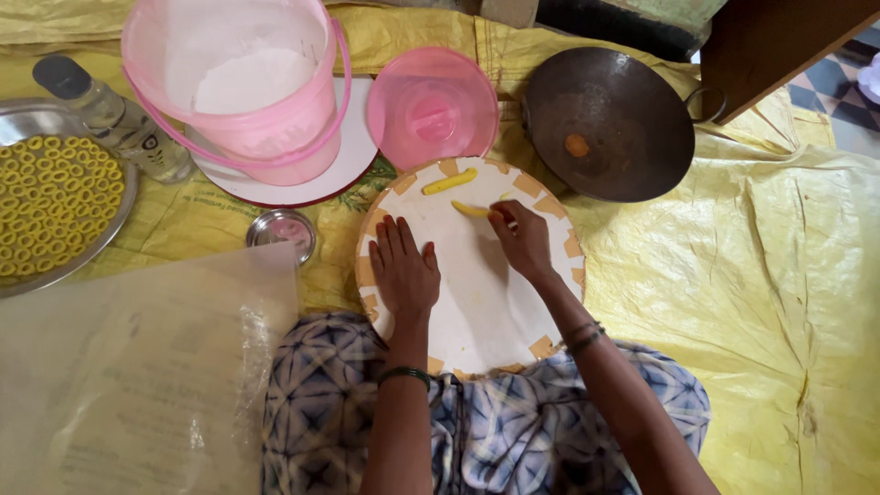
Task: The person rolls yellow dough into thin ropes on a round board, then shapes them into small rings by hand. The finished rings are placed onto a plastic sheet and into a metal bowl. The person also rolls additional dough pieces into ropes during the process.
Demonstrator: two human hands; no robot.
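Yellow dough strip (471, 210) under right hand (522, 240), pink lid (433, 108) beyond.

I see a white board (477, 293) edged with tan patches, yellow dough pieces (449, 181) on it. Behind it: pink bucket (247, 92), pink lid (433, 106), dark wok (610, 124). Yellow sheet (733, 275) underneath; blue tie-dye cloth (495, 431) nearer me.

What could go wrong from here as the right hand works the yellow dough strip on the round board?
The dough strip under the right hand looks thin, so pressing hard might break or flatten it. The round board rests on the person's lap, steadied by the left hand; it may tilt if that hand lifts. A second dough piece lies near the board's far rim and could roll off.
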